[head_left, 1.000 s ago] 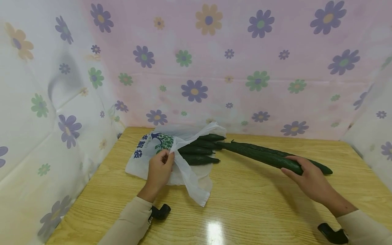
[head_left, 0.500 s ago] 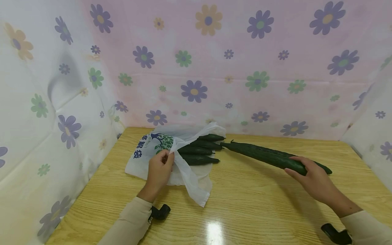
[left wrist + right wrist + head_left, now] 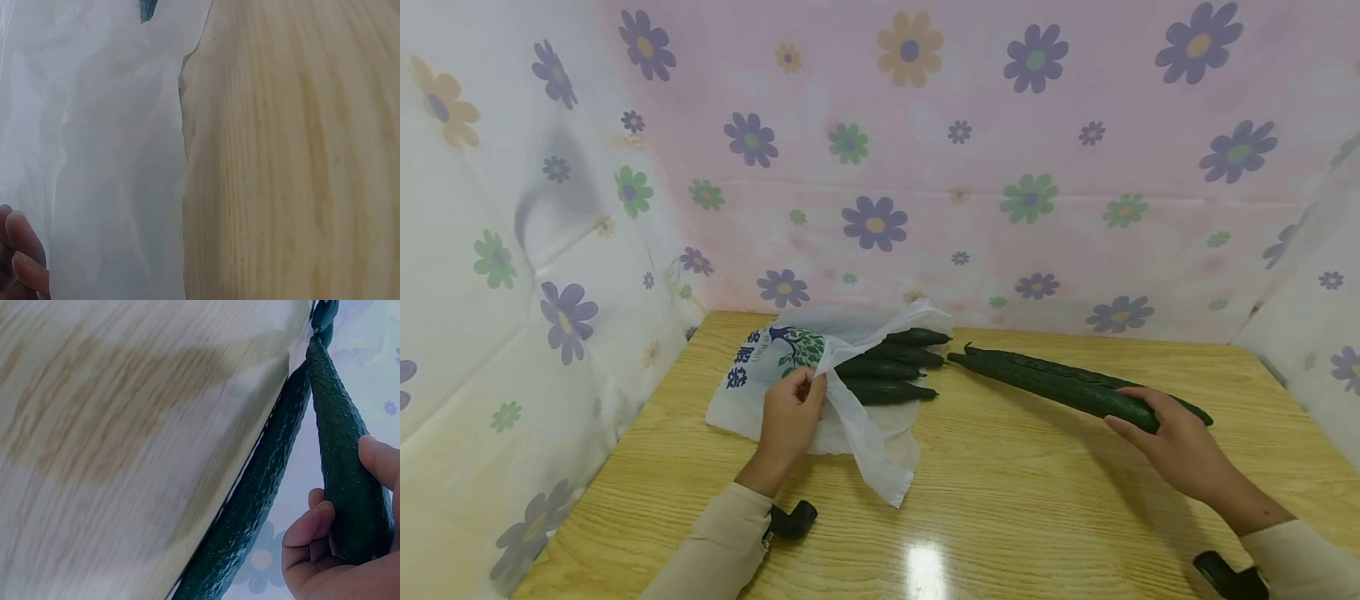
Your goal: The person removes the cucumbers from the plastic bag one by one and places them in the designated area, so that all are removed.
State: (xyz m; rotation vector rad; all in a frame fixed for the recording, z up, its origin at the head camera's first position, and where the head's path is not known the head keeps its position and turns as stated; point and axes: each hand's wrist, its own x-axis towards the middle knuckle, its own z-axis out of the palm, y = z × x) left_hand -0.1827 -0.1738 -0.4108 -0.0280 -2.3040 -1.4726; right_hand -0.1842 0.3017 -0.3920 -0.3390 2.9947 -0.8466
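Left hand: (image 3: 793, 408) fingers bunched close, pinching the open edge of the bag.
Bag: (image 3: 760, 390) white plastic, blue lettering and a tree print, lying on its side on the left half of the table (image 3: 1037, 508); mouth faces right, one flap hangs toward the person.
Bagged cucumbers: (image 3: 887, 368) four visible, side by side in the bag mouth, narrow ends poking out to the right.
Right hand: (image 3: 1176, 442) fingers curled round the thick end of a cucumber, thumb on the opposite side.
Held cucumber: (image 3: 1052, 387) right of the bag, narrow tip pointing left; tip sits just beside the bagged ones, contact cannot be told.
Other cucumber: (image 3: 247, 500) lies behind the held one, roughly parallel, partly hidden by it in the head view.
Sleeves: (image 3: 718, 537) beige, both arms; black fitting (image 3: 793, 520) at the left wrist, similar one at the right.
Backdrop: (image 3: 955, 225) flower-print sheet, pink at the back, whitish at the sides.
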